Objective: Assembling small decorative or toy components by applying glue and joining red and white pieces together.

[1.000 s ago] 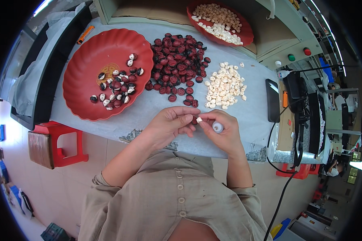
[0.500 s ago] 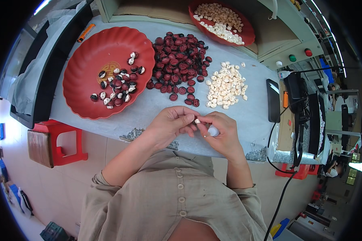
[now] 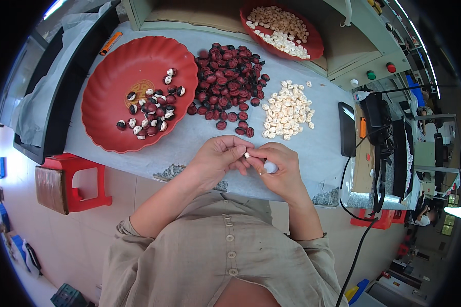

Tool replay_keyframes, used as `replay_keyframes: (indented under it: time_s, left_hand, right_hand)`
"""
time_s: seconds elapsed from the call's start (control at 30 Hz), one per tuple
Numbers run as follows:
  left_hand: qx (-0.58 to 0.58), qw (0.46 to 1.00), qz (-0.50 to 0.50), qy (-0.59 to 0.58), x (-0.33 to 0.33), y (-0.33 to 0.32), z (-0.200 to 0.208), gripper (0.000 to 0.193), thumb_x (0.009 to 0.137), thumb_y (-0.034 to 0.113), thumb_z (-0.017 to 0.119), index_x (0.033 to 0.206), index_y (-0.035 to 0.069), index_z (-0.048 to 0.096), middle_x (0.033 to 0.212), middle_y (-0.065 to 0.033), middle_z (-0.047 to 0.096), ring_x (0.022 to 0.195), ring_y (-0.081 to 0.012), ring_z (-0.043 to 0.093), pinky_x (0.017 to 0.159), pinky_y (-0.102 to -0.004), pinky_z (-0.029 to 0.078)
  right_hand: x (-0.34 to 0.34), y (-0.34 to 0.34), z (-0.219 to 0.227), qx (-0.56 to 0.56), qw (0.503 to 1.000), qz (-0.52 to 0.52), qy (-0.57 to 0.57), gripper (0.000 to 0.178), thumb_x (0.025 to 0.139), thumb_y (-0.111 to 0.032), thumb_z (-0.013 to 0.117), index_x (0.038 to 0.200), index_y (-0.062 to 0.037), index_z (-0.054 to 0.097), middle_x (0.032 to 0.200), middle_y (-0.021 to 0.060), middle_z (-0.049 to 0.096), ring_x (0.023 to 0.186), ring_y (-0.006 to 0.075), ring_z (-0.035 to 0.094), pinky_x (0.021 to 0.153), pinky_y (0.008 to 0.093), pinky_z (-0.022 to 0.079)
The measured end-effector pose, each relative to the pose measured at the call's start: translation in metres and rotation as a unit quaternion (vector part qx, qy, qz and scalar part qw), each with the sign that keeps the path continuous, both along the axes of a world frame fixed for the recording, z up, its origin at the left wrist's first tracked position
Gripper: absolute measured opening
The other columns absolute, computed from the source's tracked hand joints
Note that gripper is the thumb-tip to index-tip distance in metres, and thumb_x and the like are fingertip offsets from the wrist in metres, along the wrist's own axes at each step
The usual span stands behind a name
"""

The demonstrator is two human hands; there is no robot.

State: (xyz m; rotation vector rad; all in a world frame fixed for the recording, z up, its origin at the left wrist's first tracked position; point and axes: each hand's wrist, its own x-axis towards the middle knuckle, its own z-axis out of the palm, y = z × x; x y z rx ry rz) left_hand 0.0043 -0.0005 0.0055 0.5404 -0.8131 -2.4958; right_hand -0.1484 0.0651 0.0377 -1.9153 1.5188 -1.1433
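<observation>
My left hand [image 3: 215,159] and my right hand [image 3: 283,168] meet at the table's near edge, fingertips closed together. Between them is a small white piece [image 3: 247,154]; fingers hide most of it. Tucked in my right hand is a small whitish bottle-like object [image 3: 270,167], its tip pointing toward me. Beyond my hands lies a heap of dark red and black shell-like pieces [image 3: 228,77]. To its right is a pile of cream-coloured pieces [image 3: 287,110]. At left, a scalloped red plate [image 3: 107,77] holds several joined red, black and white pieces [image 3: 151,110].
A second red dish [image 3: 317,48] of tan and white pieces sits on the shelf edge at the back. A black phone [image 3: 347,128] and a dark device with cables [image 3: 378,112] lie at right. An orange cutter [image 3: 110,43] is at far left, near a black tray [image 3: 61,97].
The small piece between my fingertips has turned or shifted slightly left, and my right fingers have moved a little left with it. The plate and piles look unchanged.
</observation>
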Motion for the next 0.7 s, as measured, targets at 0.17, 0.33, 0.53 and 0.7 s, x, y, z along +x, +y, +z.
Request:
replay_keyframes:
  time_s: [0.17,0.33,0.53,0.7]
  left_hand:
    - [0.061,0.998,0.029,-0.015,0.001,0.000,0.006,0.020,0.085,0.013,0.047,0.095,-0.002,0.054,0.083,-0.0093,0.057,0.063,-0.0120,0.055,0.056,-0.0231,0.046]
    - [0.012,1.000,0.001,-0.023,0.000,0.002,0.001,0.019,0.078,0.008,0.056,0.094,-0.002,0.055,0.085,-0.0102,0.057,0.061,-0.0094,0.053,0.052,-0.0204,0.044]
    - [0.002,1.000,0.001,-0.016,0.002,0.003,0.000,0.016,0.079,0.002,0.052,0.094,-0.004,0.055,0.083,-0.0111,0.057,0.060,-0.0104,0.053,0.052,-0.0230,0.045]
    - [-0.012,1.000,0.010,-0.026,0.001,0.004,-0.002,0.017,0.078,0.005,0.055,0.093,-0.004,0.055,0.082,-0.0119,0.058,0.060,-0.0110,0.054,0.049,-0.0227,0.046]
  right_hand:
    - [-0.015,0.018,-0.002,0.101,0.927,-0.138,-0.333,0.018,0.069,0.000,0.063,0.086,0.0015,0.059,0.067,0.0012,0.055,0.057,0.0064,0.049,0.051,0.0192,0.040]
    - [-0.026,0.027,-0.020,0.106,0.865,-0.206,-0.446,0.012,0.070,-0.001,0.062,0.080,0.0020,0.058,0.063,0.0012,0.053,0.053,0.0064,0.047,0.046,0.0177,0.036]
    - [-0.027,0.026,-0.020,0.117,0.870,-0.196,-0.438,0.009,0.071,-0.002,0.063,0.078,0.0019,0.058,0.063,0.0012,0.053,0.054,0.0057,0.046,0.047,0.0175,0.036]
    - [-0.028,0.027,-0.019,0.126,0.875,-0.193,-0.426,0.009,0.070,-0.002,0.063,0.078,0.0008,0.059,0.065,0.0006,0.052,0.056,0.0052,0.046,0.049,0.0166,0.036]
